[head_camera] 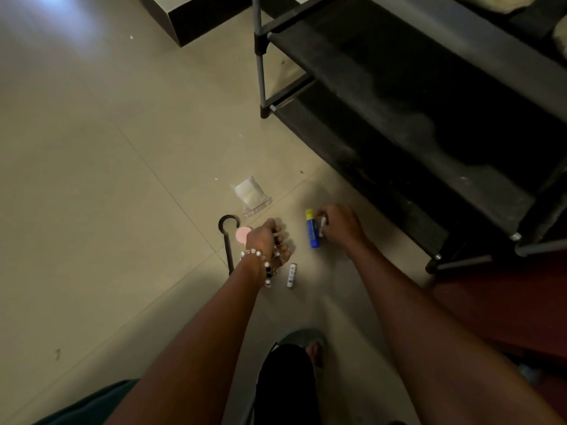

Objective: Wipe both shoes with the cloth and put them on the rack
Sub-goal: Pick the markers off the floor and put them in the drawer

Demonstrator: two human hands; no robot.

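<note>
On the tiled floor [92, 179], left hand [270, 240] curls loosely beside a white tube [291, 275], contents indiscernible; right hand [340, 225] pinches something small by a blue-and-yellow stick [313, 229]; beyond, the black rack [414, 87] stands with visible shelves bare, no shoes or cloth seen.

Dim room of a home, pale tiled floor [107, 179] with small personal items scattered at 6 o'clock, black fabric-shelved shoe rack [414, 96] on grey poles at 2 o'clock, dark low furniture [196, 16] at 12 o'clock
</note>
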